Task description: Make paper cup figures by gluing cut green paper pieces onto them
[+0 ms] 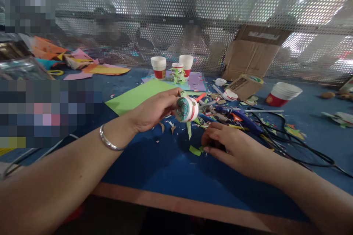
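Note:
My left hand (160, 106) grips a small craft piece cut from a paper cup (190, 109), white with a red band and a blue-green pattern on its round end. A green paper strip (189, 130) hangs below it. Low over the blue table, my right hand (228, 143) has its fingers curled, thumb and fingertips closed at a small green paper scrap (201, 148). Beside that lies another green scrap (195, 150). A blue glue gun (245, 119) rests just beyond my right hand, amid paper cuttings.
Stacked paper cups (158, 68) stand at the back, near a similar cup figure (178, 73) with green paper parts. Green paper sheet (132, 97) lies left of centre. More cups (284, 94), a cardboard box (248, 55) and a black cable (306, 154) are on the right. People are nearby.

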### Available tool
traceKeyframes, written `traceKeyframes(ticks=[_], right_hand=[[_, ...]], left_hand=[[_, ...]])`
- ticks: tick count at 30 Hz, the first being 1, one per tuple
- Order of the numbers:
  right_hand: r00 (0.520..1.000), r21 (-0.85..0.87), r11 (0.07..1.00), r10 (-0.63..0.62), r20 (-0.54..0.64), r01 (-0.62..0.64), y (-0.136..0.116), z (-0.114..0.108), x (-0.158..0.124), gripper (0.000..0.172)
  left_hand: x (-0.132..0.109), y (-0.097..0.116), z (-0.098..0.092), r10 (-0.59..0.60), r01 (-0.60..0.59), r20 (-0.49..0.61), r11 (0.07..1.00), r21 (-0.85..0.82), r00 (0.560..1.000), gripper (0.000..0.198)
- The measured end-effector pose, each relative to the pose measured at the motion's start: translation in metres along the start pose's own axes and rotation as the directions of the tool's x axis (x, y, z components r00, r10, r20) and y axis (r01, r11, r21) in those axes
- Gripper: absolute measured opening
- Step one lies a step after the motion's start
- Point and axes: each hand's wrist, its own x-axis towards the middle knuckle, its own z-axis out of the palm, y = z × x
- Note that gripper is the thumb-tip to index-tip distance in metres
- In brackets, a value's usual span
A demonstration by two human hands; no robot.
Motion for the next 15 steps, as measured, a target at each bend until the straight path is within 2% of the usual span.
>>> traceKeyframes(ticks=[8,11,15], right_hand=[[0.998,0.122,0.991,0.060,0.021,-0.062,-0.002,-0.003,0.000,0.016],[0.994,0.238,0.970,0.072,-0.085,-0.050,-0.003,-0.007,-0.003,0.010],[0.952,0.365,0.931,0.120,-0.282,-0.009,-0.008,-0.013,-0.008,0.009]], left_hand=[[-0.001,0.000,-0.001,-0.028,0.027,0.050,0.999,0.020,0.998,0.010],[-0.001,-0.001,-0.001,-0.070,0.069,0.047,0.997,0.031,0.996,0.011],[-0.001,-0.001,0.001,-0.110,0.108,0.019,0.990,0.085,0.994,0.013]])
